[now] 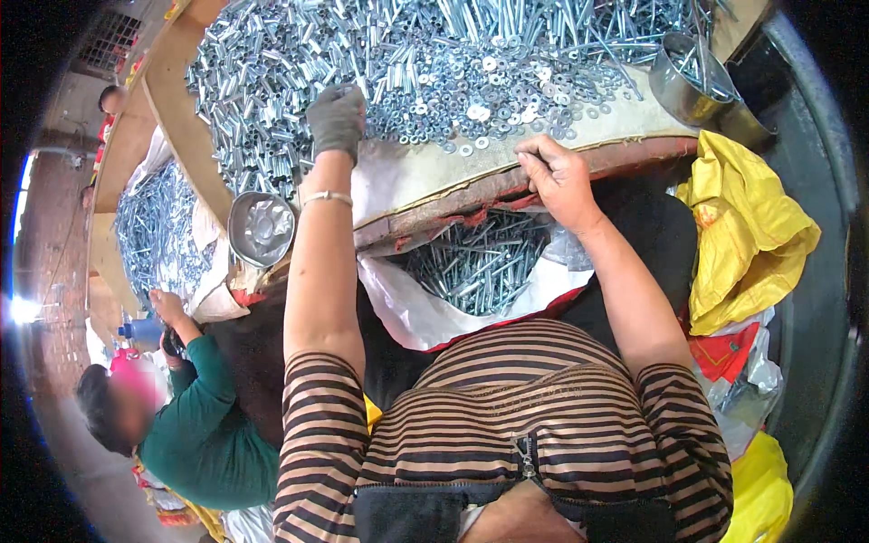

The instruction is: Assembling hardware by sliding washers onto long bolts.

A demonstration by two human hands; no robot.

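My left hand (pixel 337 122), in a dark grey glove, is over the pile of metal sleeves (pixel 262 100). Its fingers are curled closed, and whatever they may hold is hidden. Bare, my right hand (pixel 554 176) hovers at the table's padded front edge with thumb and fingers pinched together; I cannot make out anything between them. Loose washers (pixel 489 100) spread across the pale cloth (pixel 407 176) between and beyond my hands. Long thin bolts (pixel 543 23) are heaped at the far side. Below the edge, an open white sack (pixel 398 303) at my lap contains many metal bolts (pixel 480 262).
A metal bowl (pixel 261 228) sits left of my left forearm. At the far right stands a metal can (pixel 692 81) with bolts in it, above a yellow sack (pixel 747 231). A co-worker in a green top (pixel 204 434) works at another heap of metal parts (pixel 158 231) on the left.
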